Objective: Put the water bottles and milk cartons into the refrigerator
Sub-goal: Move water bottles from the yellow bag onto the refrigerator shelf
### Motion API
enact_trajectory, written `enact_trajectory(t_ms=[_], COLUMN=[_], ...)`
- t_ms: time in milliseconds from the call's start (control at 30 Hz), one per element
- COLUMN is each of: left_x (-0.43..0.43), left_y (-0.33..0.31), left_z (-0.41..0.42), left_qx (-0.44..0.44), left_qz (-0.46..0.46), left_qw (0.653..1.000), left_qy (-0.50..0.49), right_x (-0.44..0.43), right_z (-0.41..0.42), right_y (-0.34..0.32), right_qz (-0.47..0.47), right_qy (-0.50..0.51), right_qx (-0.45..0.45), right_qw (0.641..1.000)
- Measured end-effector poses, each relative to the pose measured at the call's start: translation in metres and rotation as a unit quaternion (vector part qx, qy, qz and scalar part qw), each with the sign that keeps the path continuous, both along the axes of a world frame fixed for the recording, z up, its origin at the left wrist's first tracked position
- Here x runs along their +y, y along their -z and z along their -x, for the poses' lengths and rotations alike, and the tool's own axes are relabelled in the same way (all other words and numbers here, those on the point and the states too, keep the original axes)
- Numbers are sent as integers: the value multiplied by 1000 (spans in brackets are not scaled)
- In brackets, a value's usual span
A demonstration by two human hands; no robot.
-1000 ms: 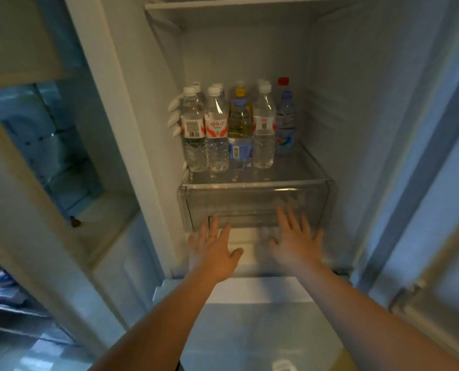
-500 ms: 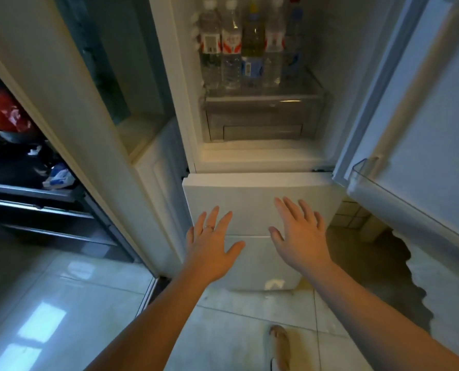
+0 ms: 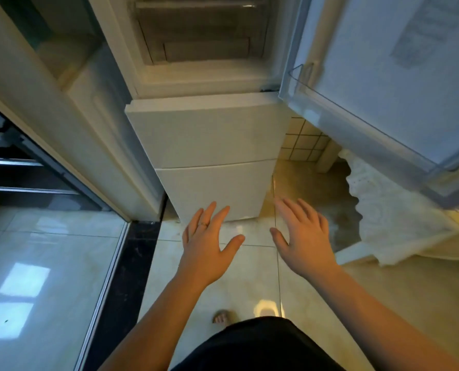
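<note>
The white refrigerator (image 3: 207, 140) stands ahead with its upper door (image 3: 383, 84) swung open to the right. Only the clear crisper drawer (image 3: 199, 33) of the open compartment shows at the top edge; no bottles or cartons are in view. My left hand (image 3: 209, 247) hovers with fingers spread in front of the closed lower drawer fronts, holding nothing. My right hand (image 3: 303, 236) is beside it, fingers straight and also holding nothing, above the floor tiles.
A glass sliding door with a pale frame (image 3: 62, 124) runs down the left, and a black threshold strip (image 3: 132, 263) lies at its foot. A white lace cloth (image 3: 389, 215) hangs at the right under the open door. My foot (image 3: 223, 317) is on the glossy floor.
The view has tilted down from the bottle shelf to the lower drawers and floor. Both hands stayed spread and now sit lower, away from the open compartment.
</note>
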State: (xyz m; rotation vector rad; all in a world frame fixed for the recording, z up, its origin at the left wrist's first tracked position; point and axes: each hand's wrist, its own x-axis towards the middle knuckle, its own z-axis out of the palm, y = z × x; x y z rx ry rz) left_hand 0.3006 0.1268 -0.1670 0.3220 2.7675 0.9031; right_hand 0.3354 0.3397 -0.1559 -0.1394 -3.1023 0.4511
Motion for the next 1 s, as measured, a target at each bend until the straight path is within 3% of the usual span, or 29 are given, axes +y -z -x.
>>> enact_trajectory(t_ms=[400, 567, 1000], left_x=[201, 290, 475], left_y=[18, 20, 15], left_z=[-149, -193, -187], left_qx=[-18, -6, 31], left_qz=[136, 137, 144], left_qw=[983, 979, 939], left_qy=[118, 154, 311], right_x=[188, 268, 428], right_z=[-165, -219, -260], right_y=[21, 21, 15], right_qz=[13, 40, 66], right_qy=[35, 83, 210], right_qx=[-26, -36, -15], right_qw=[999, 995, 975])
